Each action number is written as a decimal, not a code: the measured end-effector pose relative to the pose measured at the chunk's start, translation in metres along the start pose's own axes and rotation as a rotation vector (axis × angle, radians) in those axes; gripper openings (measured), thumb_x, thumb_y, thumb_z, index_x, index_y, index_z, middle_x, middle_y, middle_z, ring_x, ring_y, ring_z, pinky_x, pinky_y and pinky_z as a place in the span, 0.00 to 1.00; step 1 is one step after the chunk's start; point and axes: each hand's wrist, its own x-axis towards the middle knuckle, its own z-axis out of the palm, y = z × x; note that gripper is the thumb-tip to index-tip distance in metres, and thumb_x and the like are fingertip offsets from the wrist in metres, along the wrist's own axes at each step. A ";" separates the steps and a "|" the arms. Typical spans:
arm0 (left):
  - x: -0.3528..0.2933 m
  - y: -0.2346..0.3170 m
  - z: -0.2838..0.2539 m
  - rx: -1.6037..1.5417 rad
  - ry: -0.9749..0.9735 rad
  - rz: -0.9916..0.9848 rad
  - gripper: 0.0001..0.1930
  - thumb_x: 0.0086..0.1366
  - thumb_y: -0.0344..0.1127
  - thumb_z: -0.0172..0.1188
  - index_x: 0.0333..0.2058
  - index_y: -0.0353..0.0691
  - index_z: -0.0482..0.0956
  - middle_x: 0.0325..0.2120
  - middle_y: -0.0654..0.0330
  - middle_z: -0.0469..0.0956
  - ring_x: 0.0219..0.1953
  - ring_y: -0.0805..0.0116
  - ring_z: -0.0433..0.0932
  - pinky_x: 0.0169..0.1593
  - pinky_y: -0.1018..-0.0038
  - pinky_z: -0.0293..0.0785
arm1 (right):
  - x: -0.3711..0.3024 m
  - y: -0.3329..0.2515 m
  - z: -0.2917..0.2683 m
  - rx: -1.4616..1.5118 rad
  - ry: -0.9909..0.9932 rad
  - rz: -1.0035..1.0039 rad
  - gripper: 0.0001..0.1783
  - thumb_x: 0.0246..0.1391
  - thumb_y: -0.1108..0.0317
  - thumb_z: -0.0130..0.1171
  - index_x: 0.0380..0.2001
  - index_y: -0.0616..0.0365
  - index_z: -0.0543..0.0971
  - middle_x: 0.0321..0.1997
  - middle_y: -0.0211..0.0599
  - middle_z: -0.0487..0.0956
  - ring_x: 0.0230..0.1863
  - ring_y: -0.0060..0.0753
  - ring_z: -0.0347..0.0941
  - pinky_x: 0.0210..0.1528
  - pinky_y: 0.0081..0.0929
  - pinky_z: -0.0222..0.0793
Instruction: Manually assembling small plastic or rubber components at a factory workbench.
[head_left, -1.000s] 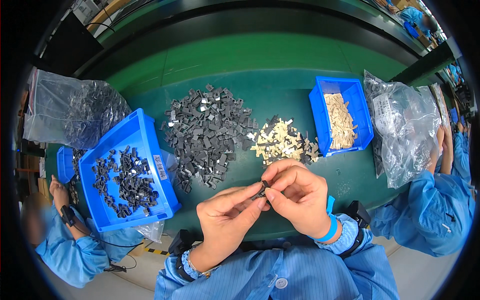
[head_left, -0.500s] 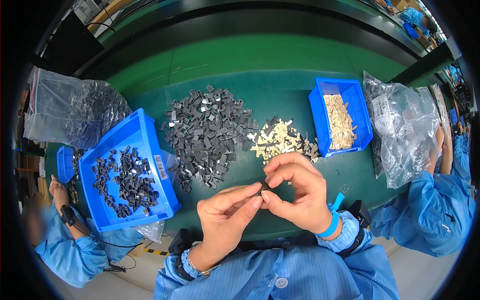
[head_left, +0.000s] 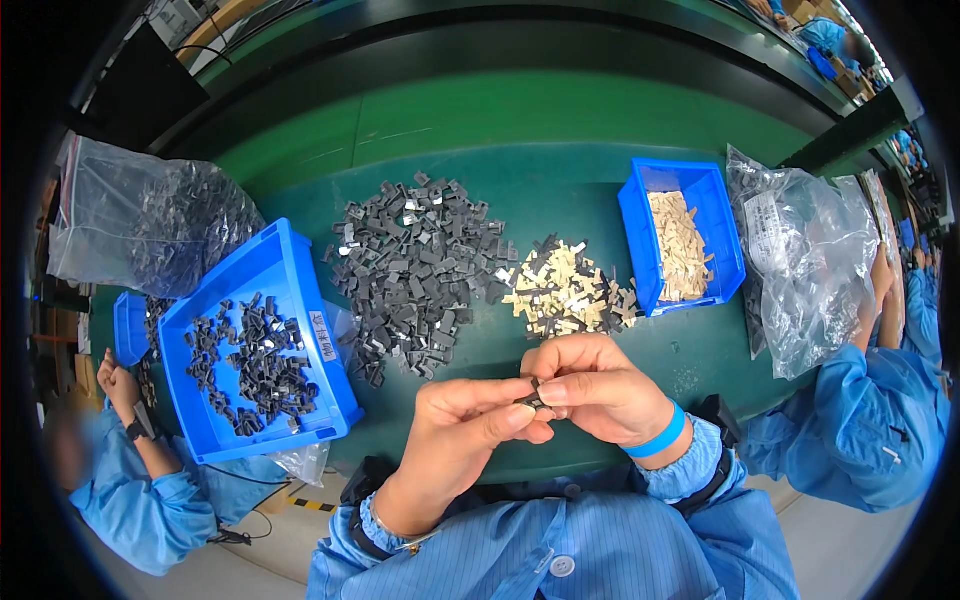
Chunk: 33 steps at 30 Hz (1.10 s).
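Between the fingertips of both hands, in front of my chest, is a small black plastic part [head_left: 533, 398]. My left hand [head_left: 462, 435] pinches it from one side with thumb and index finger. From the other side my right hand [head_left: 605, 395] presses thumb and fingers onto it, and these cover much of its shape. A large heap of black plastic parts [head_left: 415, 270] lies on the table beyond my left hand. Just beyond my right hand is a smaller pile of cream and dark flat pieces [head_left: 568, 290].
A blue bin [head_left: 345, 400] of black parts tilts at the left, near a clear bag [head_left: 160, 215]. At the right stand a blue bin [head_left: 640, 235] of tan pieces and another plastic bag [head_left: 815, 260]. Co-workers in blue [head_left: 150, 500] sit on both sides.
My right hand has turned and come lower, its thumb now over the small part and its fingers drawn together. The left hand has shifted slightly right, still pinching.
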 end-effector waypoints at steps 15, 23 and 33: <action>0.002 0.003 0.007 0.364 -0.009 0.068 0.22 0.56 0.19 0.53 0.51 0.30 0.64 0.33 0.51 0.77 0.33 0.66 0.78 0.40 0.75 0.74 | -0.001 0.006 -0.002 -0.050 0.095 0.128 0.06 0.47 0.70 0.53 0.20 0.59 0.71 0.19 0.25 0.69 0.19 0.15 0.60 0.21 0.14 0.54; 0.002 -0.004 0.003 -0.201 0.037 -0.161 0.15 0.60 0.26 0.51 0.46 0.30 0.70 0.33 0.51 0.77 0.34 0.65 0.78 0.41 0.74 0.76 | -0.006 0.017 0.002 -0.165 0.142 -0.234 0.06 0.53 0.69 0.54 0.26 0.61 0.71 0.23 0.32 0.75 0.24 0.20 0.71 0.24 0.16 0.66; -0.010 -0.008 0.002 -0.442 0.032 -0.329 0.13 0.61 0.27 0.50 0.44 0.29 0.71 0.31 0.50 0.76 0.31 0.66 0.77 0.37 0.76 0.76 | -0.003 0.010 -0.019 -1.454 -0.039 -1.095 0.13 0.36 0.68 0.66 0.18 0.60 0.70 0.19 0.35 0.70 0.17 0.32 0.67 0.18 0.24 0.62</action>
